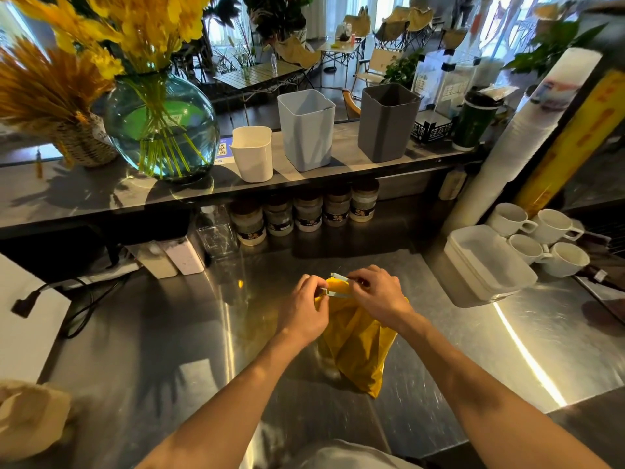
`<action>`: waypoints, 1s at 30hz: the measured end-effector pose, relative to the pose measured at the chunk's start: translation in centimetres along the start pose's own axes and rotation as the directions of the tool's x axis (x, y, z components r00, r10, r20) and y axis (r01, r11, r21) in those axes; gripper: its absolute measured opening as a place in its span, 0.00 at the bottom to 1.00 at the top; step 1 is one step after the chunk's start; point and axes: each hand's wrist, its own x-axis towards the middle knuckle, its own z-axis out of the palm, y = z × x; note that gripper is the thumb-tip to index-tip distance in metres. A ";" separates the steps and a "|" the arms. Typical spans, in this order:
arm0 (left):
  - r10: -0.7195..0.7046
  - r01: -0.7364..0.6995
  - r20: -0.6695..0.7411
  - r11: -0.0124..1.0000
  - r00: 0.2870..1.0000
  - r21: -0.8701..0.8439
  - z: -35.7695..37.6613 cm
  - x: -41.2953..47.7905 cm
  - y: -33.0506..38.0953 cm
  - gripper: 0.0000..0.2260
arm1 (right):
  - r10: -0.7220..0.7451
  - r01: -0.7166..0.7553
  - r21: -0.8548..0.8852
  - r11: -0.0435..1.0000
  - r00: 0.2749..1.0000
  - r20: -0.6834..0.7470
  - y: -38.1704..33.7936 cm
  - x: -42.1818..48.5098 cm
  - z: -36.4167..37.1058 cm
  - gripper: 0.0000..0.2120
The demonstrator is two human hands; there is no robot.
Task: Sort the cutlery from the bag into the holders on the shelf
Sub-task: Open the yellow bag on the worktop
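I'm working both hands at the top of the yellow bag [355, 346], which is sitting on the steel counter [169, 333], near centre, with its mouth toward the far side. My left hand [304, 309] is pinching the left end of a pale clip [339, 277] across the bag's mouth. My right hand [378, 296] is pinching the clip's upper bar from the right. Both grips are narrow, fingertips only.

The cutlery is hidden inside, so I can't tell count or type. The bag film is looking thin, soft and slippery, so it's probably going to slump once unclipped, and pointed contents could poke through. I'm judging the best hold is bunched film just under the mouth, not the sagging belly. The clip is looking stiff and small, so I'm taking it by the ends.

On the far shelf [304, 177], the white holder [252, 154], pale grey holder [306, 128] and dark grey holder [387, 121] are standing upright, well apart from the bag.
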 end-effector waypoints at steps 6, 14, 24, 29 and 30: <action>0.151 -0.154 0.047 0.984 0.988 0.094 0.2 0.5 1.6 0.06 | 0.120 -0.109 0.316 0.942 0.993 -0.014 0.6 0.0 -1.2 0.13; 0.112 -0.202 0.324 0.944 0.939 0.260 1.8 2.2 6.2 0.34 | 0.250 -0.134 0.664 0.736 0.965 -0.082 1.7 -1.4 -3.1 0.09; 0.111 -0.288 0.439 0.887 0.891 0.360 3.3 3.5 8.3 0.23 | 0.427 -0.187 0.785 0.590 0.898 -0.107 4.5 -2.0 -4.3 0.09; 0.074 -0.214 0.383 0.916 0.921 0.339 3.4 5.0 9.3 0.16 | 0.352 -0.203 0.629 0.751 0.928 -0.122 6.2 -2.8 -5.3 0.12; 0.052 -0.176 0.365 0.933 0.929 0.313 3.4 5.3 9.1 0.15 | 0.353 -0.209 0.614 0.762 0.927 -0.123 6.6 -2.8 -5.5 0.11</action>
